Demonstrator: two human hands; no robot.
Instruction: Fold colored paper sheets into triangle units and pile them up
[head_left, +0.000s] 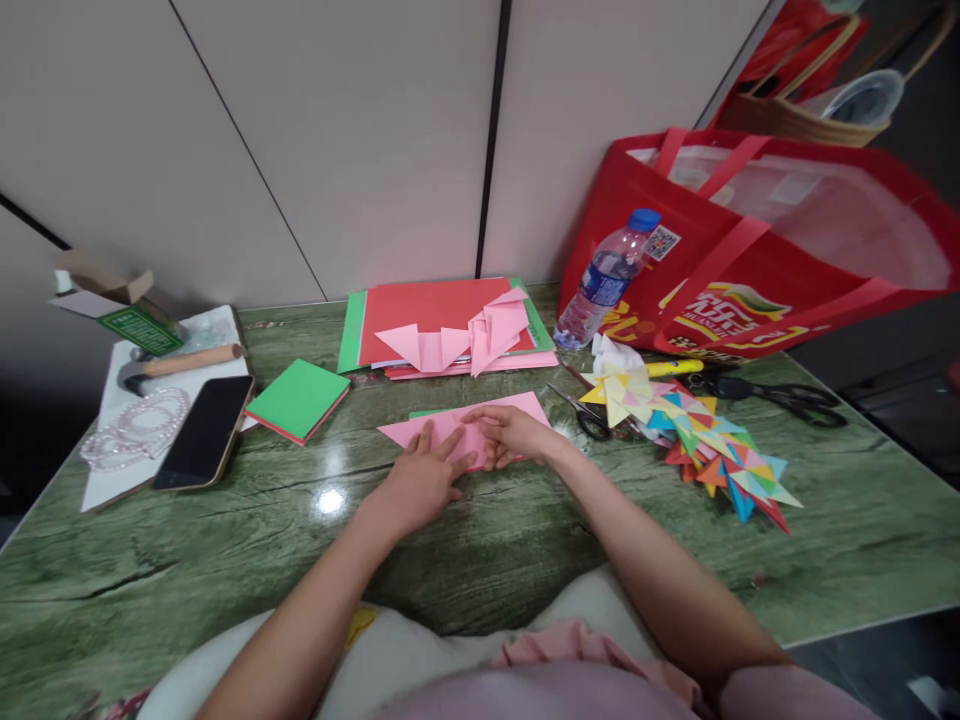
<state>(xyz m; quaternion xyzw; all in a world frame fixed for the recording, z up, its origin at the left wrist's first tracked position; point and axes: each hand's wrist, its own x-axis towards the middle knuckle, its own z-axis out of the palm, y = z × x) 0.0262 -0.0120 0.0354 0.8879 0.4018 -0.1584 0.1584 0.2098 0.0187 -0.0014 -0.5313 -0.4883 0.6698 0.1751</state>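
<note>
A folded pink sheet of paper (pixel 517 408) with a pointed left end lies on the green table in front of me. My left hand (pixel 427 470) presses on its left part with fingers spread flat. At the middle of the paper, my right hand (pixel 514 437) has its fingers curled and closed on the folded layers; its fingertips are partly hidden. A strip of green (pixel 421 413) peeks out behind the paper's upper edge. Beyond it, folded pink pieces (pixel 431 350) rest on a stack of red, green and pink paper (pixel 427 305).
Left: green paper squares (pixel 298 398), a phone (pixel 204 432), a hammer (pixel 187 362), bead strings (pixel 139 430) and an opened box (pixel 124 305). Right: scissors (pixel 589 418), a colourful folded-paper chain (pixel 705 440), a water bottle (pixel 607 280), black-handled scissors (pixel 787 397) and a red bag (pixel 720 260).
</note>
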